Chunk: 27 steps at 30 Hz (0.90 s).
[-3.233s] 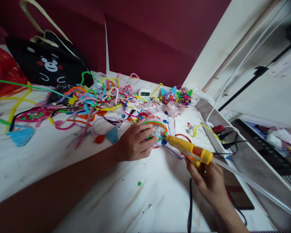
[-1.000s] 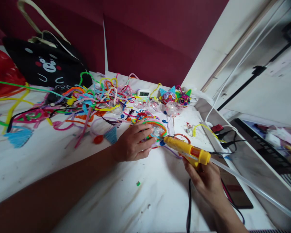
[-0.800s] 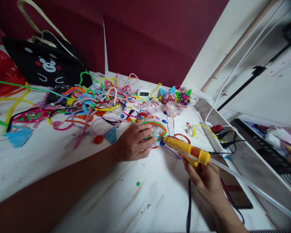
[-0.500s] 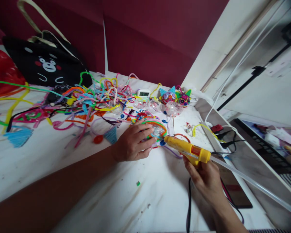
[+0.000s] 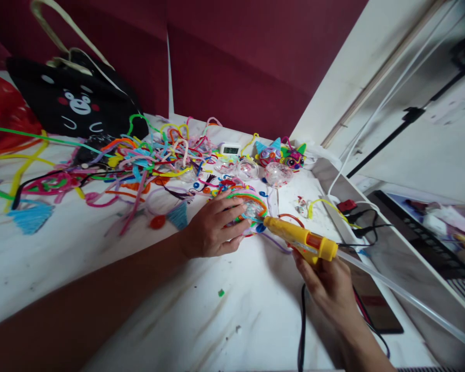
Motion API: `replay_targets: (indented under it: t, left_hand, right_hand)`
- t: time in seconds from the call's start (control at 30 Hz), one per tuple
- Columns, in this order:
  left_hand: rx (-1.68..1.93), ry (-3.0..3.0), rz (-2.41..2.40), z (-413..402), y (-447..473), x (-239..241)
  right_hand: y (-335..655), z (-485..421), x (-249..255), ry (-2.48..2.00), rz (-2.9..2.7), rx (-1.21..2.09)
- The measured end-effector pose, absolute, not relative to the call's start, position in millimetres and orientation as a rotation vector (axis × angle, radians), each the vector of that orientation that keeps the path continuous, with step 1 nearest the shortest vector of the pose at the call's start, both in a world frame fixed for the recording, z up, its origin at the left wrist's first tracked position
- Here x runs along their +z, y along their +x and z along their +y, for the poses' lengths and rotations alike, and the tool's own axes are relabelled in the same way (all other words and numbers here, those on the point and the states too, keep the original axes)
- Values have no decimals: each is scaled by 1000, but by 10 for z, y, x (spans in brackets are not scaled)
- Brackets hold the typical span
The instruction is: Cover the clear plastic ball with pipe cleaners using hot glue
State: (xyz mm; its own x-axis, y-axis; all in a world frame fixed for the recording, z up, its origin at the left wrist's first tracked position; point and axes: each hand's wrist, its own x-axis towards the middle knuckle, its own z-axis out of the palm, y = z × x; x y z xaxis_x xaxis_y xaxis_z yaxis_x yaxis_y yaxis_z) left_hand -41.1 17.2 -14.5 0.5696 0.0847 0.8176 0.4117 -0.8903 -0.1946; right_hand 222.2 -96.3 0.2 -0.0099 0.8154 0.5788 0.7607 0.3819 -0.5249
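My left hand (image 5: 217,227) is wrapped round the near left side of a round craft piece (image 5: 253,206), a clear ball-like form ringed with coloured pipe cleaners. In my right hand (image 5: 327,281) is a yellow hot glue gun (image 5: 300,237), with a long clear glue stick (image 5: 403,294) sticking out of its back. The gun's nozzle points left and meets the near right edge of the craft piece; whether glue is flowing is too small to see. A blue pipe-cleaner triangle (image 5: 177,216) lies left of the piece, near an orange coil (image 5: 157,222).
A tangle of pipe cleaners (image 5: 151,155) covers the back left, before a black bag (image 5: 75,101). Behind the craft piece stand a small digital clock (image 5: 230,149), clear plastic balls (image 5: 278,174) and two finished-looking animal heads (image 5: 269,153). A dark phone-like slab (image 5: 377,302) and cables lie at right.
Almost nothing differs. Both hands, the glue gun and the craft piece hold nearly the same places, and the view has shifted very slightly.
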Motion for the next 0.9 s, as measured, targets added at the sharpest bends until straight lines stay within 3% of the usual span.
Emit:
replay_targets:
  t: [0.9]
  left_hand:
    - [-1260,-2442,-400,170,-401,-146]
  right_hand:
    - [2205,-976,17,-1411,-1792,27]
